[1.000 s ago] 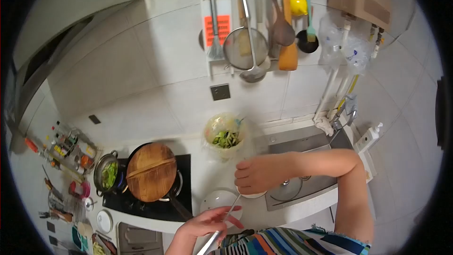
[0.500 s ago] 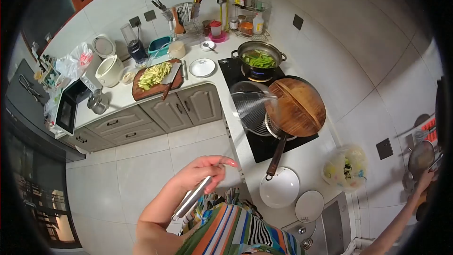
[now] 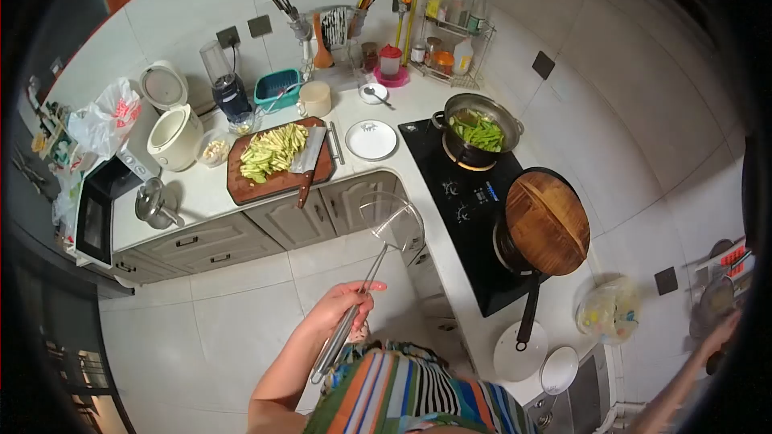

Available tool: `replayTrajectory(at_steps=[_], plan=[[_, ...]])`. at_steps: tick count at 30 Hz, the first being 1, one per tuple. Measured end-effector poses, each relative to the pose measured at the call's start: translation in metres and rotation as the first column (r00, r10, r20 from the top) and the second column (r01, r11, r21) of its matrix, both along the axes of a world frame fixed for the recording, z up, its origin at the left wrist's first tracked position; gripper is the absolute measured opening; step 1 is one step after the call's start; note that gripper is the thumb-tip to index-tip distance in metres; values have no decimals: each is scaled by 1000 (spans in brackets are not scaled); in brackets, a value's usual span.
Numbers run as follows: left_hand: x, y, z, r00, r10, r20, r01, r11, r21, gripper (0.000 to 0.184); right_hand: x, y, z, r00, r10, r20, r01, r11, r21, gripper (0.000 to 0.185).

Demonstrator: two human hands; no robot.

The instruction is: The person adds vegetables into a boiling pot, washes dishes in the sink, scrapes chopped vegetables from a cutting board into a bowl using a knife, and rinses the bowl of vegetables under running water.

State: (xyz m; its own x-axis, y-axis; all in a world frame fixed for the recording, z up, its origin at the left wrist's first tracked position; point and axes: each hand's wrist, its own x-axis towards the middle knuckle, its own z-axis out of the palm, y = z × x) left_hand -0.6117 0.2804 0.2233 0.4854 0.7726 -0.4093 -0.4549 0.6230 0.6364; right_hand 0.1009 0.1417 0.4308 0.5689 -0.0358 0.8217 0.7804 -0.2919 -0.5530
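Note:
My left hand is closed around the metal handle of a skimmer. Its round mesh head is raised above the floor, just off the counter's inner edge. Far to the right, my right hand reaches up to the kitchen utensils hanging on the wall; its fingers are too dim and small to make out. On the stove, a two-handled pot contains cut green vegetables. Nearer to me, a wooden lid covers a long-handled wok.
A cutting board bears sliced pale-green vegetables and a cleaver. Beside it lies a white plate. Two more dishes, a larger one and a smaller one, stand near the sink. A plastic bag sits by the wall.
The skimmer head has swung left, from over the stove to beyond the counter edge, and is less blurred. The view has shifted. My right hand stays by the hanging utensils.

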Motion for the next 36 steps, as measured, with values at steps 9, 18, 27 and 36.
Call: replayTrajectory(at_steps=[9, 18, 27, 36], plan=[[-52, 84, 10, 978, -178, -108, 182, 983, 34, 33, -398, 252, -142, 26, 753, -657, -897, 307, 317, 21], [-93, 161, 10, 983, -26, -182, 27, 1000, 2, 36, -587, 601, -236, -56, 792, -608, -992, 25, 124, 19], [-104, 273, 12, 960, 157, -231, -195, 969, -153, 41, -663, 772, -303, 65, 845, -531, -997, 71, -10, 16], [-94, 341, -6, 928, 272, -255, -335, 908, -250, 39, -677, 788, -327, -202, 860, -469, -979, -183, 85, 20]])
